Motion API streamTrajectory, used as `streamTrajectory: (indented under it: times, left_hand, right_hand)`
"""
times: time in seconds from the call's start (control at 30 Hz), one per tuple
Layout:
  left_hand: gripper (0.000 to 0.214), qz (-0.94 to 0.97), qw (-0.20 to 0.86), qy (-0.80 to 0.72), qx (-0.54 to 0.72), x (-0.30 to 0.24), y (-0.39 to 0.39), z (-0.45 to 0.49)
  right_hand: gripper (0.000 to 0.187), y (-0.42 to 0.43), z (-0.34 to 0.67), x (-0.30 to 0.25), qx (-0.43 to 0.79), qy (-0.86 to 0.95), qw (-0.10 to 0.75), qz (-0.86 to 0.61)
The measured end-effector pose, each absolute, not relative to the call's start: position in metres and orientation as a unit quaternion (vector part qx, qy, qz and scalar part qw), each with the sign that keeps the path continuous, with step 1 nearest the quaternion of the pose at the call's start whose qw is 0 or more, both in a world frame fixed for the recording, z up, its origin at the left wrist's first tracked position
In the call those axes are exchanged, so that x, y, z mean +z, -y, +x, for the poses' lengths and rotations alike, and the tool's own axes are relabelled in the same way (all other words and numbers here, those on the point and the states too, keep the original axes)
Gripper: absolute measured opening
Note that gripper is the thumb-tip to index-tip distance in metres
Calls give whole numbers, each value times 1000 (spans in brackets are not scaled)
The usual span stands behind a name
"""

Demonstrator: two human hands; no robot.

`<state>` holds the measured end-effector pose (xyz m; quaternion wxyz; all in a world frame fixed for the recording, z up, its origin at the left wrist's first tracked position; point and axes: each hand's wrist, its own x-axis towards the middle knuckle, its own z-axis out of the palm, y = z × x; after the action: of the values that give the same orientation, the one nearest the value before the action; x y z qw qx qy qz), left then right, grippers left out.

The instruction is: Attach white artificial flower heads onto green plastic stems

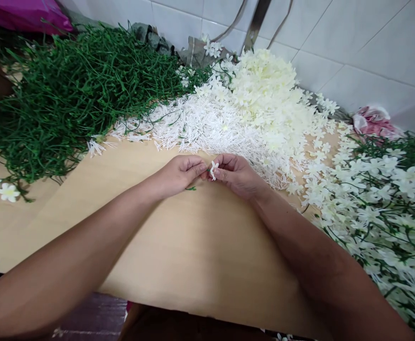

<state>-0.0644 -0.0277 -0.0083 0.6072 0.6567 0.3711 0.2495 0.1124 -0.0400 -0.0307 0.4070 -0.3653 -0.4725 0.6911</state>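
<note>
In the head view, a white tiled wall (338, 42) with a dark upright strip (257, 23) and loose cords stands behind a tan worktop (179, 251), and a dark reddish floor (90, 315) shows below its near edge. The left hand (184, 175) and right hand (237, 175) meet above the middle of the worktop, fingertips almost touching. The right hand is pinched closed, thumb against fingers, on a small white artificial flower (213, 171), which sits in the narrow gap between the two hands. The left hand is also closed in a pinch, on a thin green stem (190, 188); its tip pokes out just below that hand, while the rest is mostly hidden by the fingers. Beyond the hands, a large heap of green stems (101, 76) spreads over the left, white thin-stalked pieces (200, 125) lie in the middle, and cream-white petals (267, 83) are piled against the wall. Along the right lies a mass of white flowers on green stalks (381, 208), with a crumpled pink-and-white bundle (374, 122) behind it. A few yellow-centred blossoms (8, 192) rest at the left edge, and a magenta bag (30, 16) fills the far left corner.
</note>
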Motion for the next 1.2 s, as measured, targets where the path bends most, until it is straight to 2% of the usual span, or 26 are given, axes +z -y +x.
streamTrajectory:
  times: [0.47, 0.77, 0.93, 1.0, 1.1, 1.2]
  left_hand:
    - [44, 628, 609, -410, 257, -12, 36, -55]
    - [49, 631, 635, -379, 235, -8, 35, -56]
    - [38, 672, 607, -374, 199, -11, 32, -58]
    - [33, 720, 554, -376, 182, -13, 31, -58]
    - [25, 794, 461, -358, 172, -15, 28, -58]
    - [19, 842, 367, -352, 181, -17, 28, -58]
  right_hand:
    - [39, 44, 104, -30, 613, 525, 428, -407]
    - [43, 41, 106, -31, 594, 552, 395, -432]
    - [34, 38, 121, -14, 565, 621, 315, -443]
    - [23, 35, 130, -3, 486, 678, 296, -466]
    - [10, 23, 140, 6, 253, 729, 312, -554]
    - [23, 6, 142, 3, 70, 746, 255, -612]
